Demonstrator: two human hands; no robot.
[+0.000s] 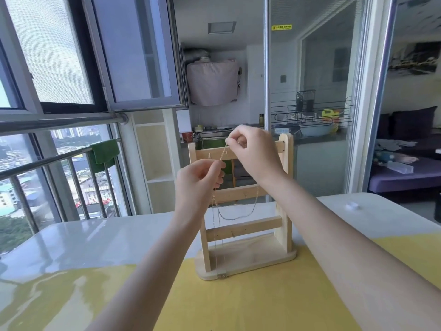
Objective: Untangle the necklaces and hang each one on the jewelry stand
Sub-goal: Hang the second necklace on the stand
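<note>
- Between the two raised hands, a short run of fine gold chain point(223, 152) is held taut in front of the top rail of the wooden jewelry stand point(287, 187).
- That chain is pinched at its upper end by the right hand point(254, 151), level with the top rail, and lower down by the left hand point(200, 181), thumb against forefinger.
- Below the left hand, thin strands are seen falling straight down past the stand's left post to a small clasp-like piece point(221, 275) near the front edge of the base; whether these belong to the same necklace cannot be told.
- A darker chain point(235, 217) is already draped in a loop across the middle rail.
- Judged from this, a necklace is being freed and brought to a top-rail hook point(210, 154).
- For a clean result, tension should be kept light, the strands parted rather than pulled, and the loop eased over a single hook, well apart from the hung chain.
- Beneath the stand, a yellow mat point(262, 304) is spread on the glossy white desk point(95, 237).
</note>
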